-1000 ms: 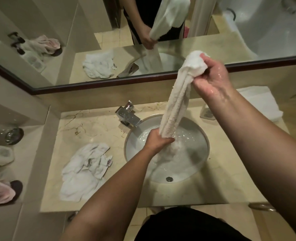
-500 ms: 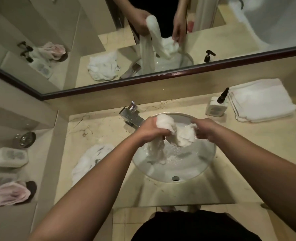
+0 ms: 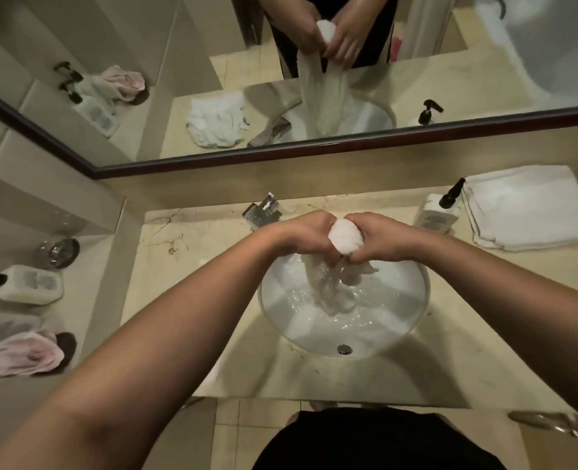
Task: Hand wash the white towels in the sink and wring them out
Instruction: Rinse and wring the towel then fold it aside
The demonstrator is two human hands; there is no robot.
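A wet white towel (image 3: 344, 237) is bunched between both my hands above the round white sink (image 3: 396, 320). My left hand (image 3: 309, 234) grips its left side and my right hand (image 3: 375, 237) grips its right side, knuckles nearly touching. The towel's lower part (image 3: 331, 286) hangs down into the basin, and water streams off it. A stack of folded white towels (image 3: 525, 208) lies on the counter at the right. My left forearm hides the crumpled towel on the counter to the left; the mirror shows it.
The chrome faucet (image 3: 262, 210) stands behind the sink. A soap pump bottle (image 3: 438, 213) sits right of the basin. On the left ledge are a lotion bottle (image 3: 26, 284), a pink cloth (image 3: 20, 354) and a metal cup (image 3: 59, 251). A mirror (image 3: 314, 79) spans the wall.
The towel went from stretched tall between a raised right hand and a low left hand to a tight bundle. Both hands came together over the sink, and water now runs from it.
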